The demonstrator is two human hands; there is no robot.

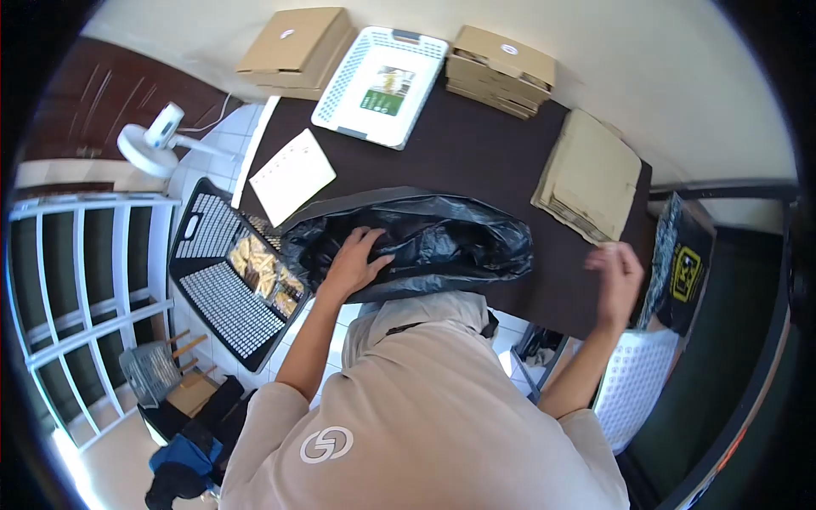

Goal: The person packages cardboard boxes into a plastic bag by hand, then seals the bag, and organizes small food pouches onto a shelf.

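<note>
Head view: L hand flat on black bag, fingers spread, palm down, gripping nothing. Bag lies at near edge of dark table. R hand blurred, at near corner of flat cardboard stack; finger state can't tell. White basket at far edge.

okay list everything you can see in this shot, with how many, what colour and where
black plastic bag: 1, black, near edge of table
table: 1, dark brown, centre
white basket: 1, white, far side of table, printed packet inside
cardboard boxes: 1 stack, brown, far right of basket
flat box: 1, brown, far left
folded cartons: 1 pile, tan, right side of table
paper sheet: 1, white, left on table
black crate: 1, black, left on floor, holding packets
fan: 1, white, floor left
left hand: on the bag
right hand: open, blurred, near cartons
</note>
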